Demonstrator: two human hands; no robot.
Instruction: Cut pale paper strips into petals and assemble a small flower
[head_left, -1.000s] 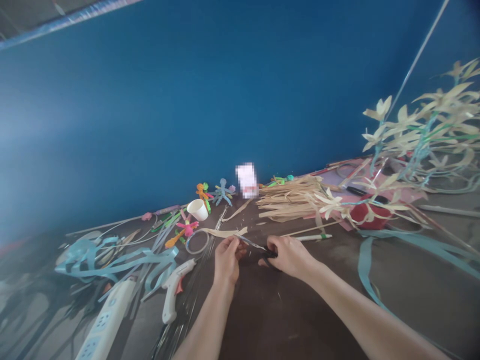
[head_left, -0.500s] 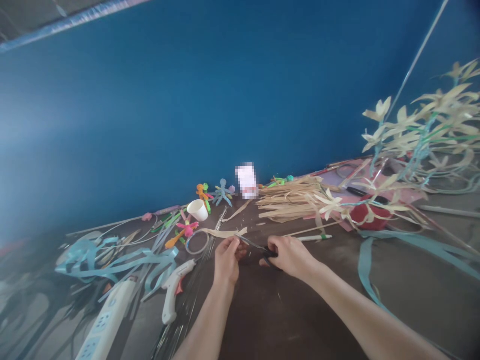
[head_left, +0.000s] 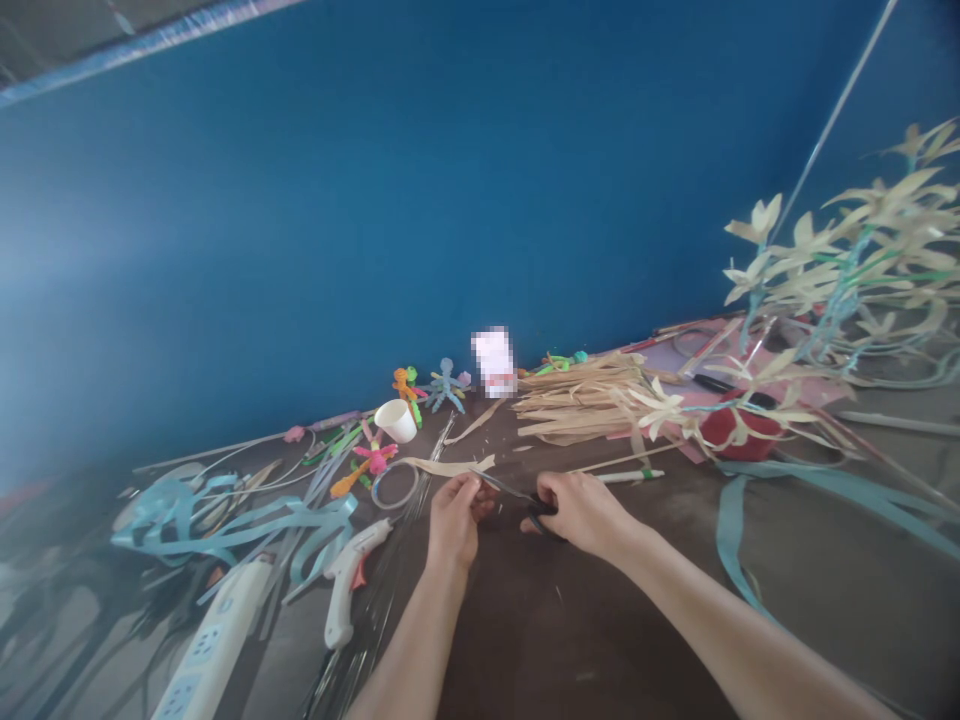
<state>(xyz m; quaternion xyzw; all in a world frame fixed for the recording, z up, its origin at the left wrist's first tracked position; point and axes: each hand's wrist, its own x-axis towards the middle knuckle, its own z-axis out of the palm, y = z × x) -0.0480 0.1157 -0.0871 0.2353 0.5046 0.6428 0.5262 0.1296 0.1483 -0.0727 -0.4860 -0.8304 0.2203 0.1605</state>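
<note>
Black-handled scissors [head_left: 541, 518] are gripped in my right hand [head_left: 581, 508], their blades pointing left toward my left hand [head_left: 454, 512]. The fingers of that left hand are pinched together at the blade tips. What lies between them is too small to make out. Just behind the fingertips is a pale dried husk strip [head_left: 442, 467], its cut end to the right; I cannot tell whether the hand touches it. A roll of clear tape [head_left: 395, 507] lies to the left of the strip.
A white glue gun [head_left: 341, 590] and a power strip [head_left: 206, 640] lie at left, by blue ribbon [head_left: 172, 530]. Behind stand a paper cup [head_left: 396, 421] and small pipe-cleaner figures [head_left: 445, 383]. Husk strips [head_left: 577, 400] are piled behind my right hand; pale flowers [head_left: 847, 260] rise at right.
</note>
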